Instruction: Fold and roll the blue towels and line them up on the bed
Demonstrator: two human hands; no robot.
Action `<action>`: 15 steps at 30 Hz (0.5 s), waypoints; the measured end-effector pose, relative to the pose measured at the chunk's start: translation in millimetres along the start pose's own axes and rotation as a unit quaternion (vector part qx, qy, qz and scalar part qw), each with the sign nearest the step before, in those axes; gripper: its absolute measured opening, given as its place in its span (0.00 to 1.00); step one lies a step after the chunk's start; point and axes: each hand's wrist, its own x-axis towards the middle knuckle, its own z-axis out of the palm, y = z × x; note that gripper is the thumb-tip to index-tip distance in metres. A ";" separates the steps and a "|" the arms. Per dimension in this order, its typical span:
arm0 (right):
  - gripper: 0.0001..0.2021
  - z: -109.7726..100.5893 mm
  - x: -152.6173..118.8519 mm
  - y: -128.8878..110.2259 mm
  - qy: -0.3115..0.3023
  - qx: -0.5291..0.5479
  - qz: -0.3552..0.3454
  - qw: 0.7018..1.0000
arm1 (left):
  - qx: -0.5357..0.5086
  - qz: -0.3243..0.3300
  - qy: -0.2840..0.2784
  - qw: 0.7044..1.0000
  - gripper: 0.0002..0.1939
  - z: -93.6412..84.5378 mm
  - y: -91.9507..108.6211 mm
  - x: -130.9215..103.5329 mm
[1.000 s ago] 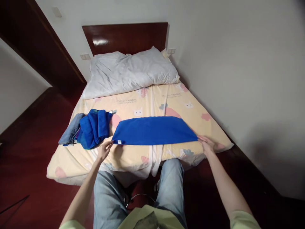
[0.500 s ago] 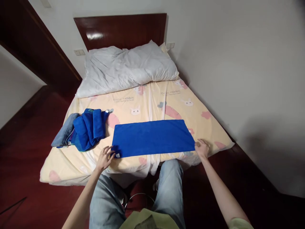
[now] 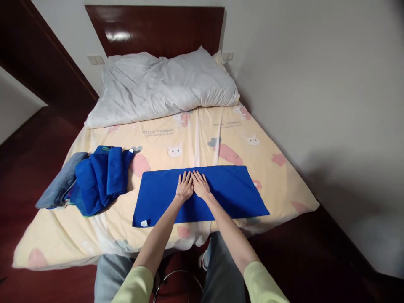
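Observation:
A blue cloth (image 3: 233, 189) lies flat as a wide rectangle near the front edge of the bed, a white tag (image 3: 144, 223) at its lower left corner. My left hand (image 3: 184, 185) rests on the middle of the cloth, palm down with fingers stretched out. Right beside it, my right hand (image 3: 200, 184) also lies flat on the cloth, fingers extended. Neither hand grips anything. Left of the cloth sits a bunched blue fabric pile (image 3: 101, 179), next to a folded grey-blue item (image 3: 63, 181).
The bed (image 3: 164, 149) has a pale yellow sheet with rabbit and carrot prints. A large white pillow (image 3: 167, 86) lies against the dark wooden headboard (image 3: 164, 31). A wall (image 3: 315, 92) runs along the right. My knees are at the bed's front edge.
Both hands have left the cloth's lower corners and come together on its middle, now lying flat. The view has shifted slightly closer to the bed.

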 end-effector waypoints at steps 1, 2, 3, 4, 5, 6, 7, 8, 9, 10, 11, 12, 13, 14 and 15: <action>0.28 5.4 5.0 3.8 0.003 0.000 0.010 1.000 | -0.004 -0.001 0.006 1.000 0.31 5.3 -4.1 4.8; 0.28 9.7 8.1 7.3 0.012 0.000 0.016 1.000 | -0.006 0.000 0.014 1.000 0.31 9.7 -8.0 7.7; 0.28 12.8 9.5 10.1 0.024 0.000 0.016 1.000 | -0.008 0.002 0.020 1.000 0.31 13.0 -11.2 9.3; 0.28 14.9 9.8 12.3 0.036 0.000 0.013 0.999 | -0.009 0.005 0.026 1.000 0.31 15.3 -13.4 10.2; 0.28 15.8 9.5 13.7 0.044 0.001 0.009 0.999 | -0.010 0.007 0.029 1.000 0.31 16.6 -14.9 10.7; 0.28 15.7 8.8 14.9 0.049 0.001 0.003 0.999 | -0.012 0.008 0.030 0.999 0.31 17.1 -16.1 11.2; 0.28 14.7 8.2 16.3 0.050 0.002 -0.003 0.999 | -0.015 0.009 0.030 0.999 0.30 17.0 -17.3 11.9; 0.28 12.9 7.6 18.5 0.048 0.001 -0.009 0.999 | -0.019 0.007 0.031 0.999 0.30 16.3 -19.2 12.7; 0.29 10.4 7.1 22.1 0.045 0.000 -0.013 0.999 | -0.023 0.002 0.033 0.999 0.31 15.2 -22.3 13.4; 0.29 7.2 6.3 27.7 0.043 -0.001 -0.014 0.999 | -0.025 -0.008 0.036 0.999 0.31 13.8 -27.2 13.7; 0.30 3.3 5.0 35.6 0.043 -0.003 -0.011 0.999 | -0.026 -0.021 0.042 0.999 0.31 12.0 -34.0 13.2; 0.31 -1.1 2.9 46.3 0.044 -0.006 -0.002 0.999 | -0.026 -0.034 0.047 0.998 0.32 9.7 -43.1 11.7; 0.31 -6.2 0.0 59.6 0.048 -0.010 0.014 0.999 | -0.026 -0.050 0.053 0.997 0.32 7.1 -54.2 9.0; 0.31 -11.7 -3.9 75.4 0.052 -0.014 0.034 0.998 | -0.025 -0.066 0.059 0.996 0.32 3.9 -67.3 5.1; 0.31 -17.7 -8.8 93.4 0.058 -0.018 0.057 0.997 | -0.023 -0.084 0.064 0.994 0.33 0.3 -82.0 0.0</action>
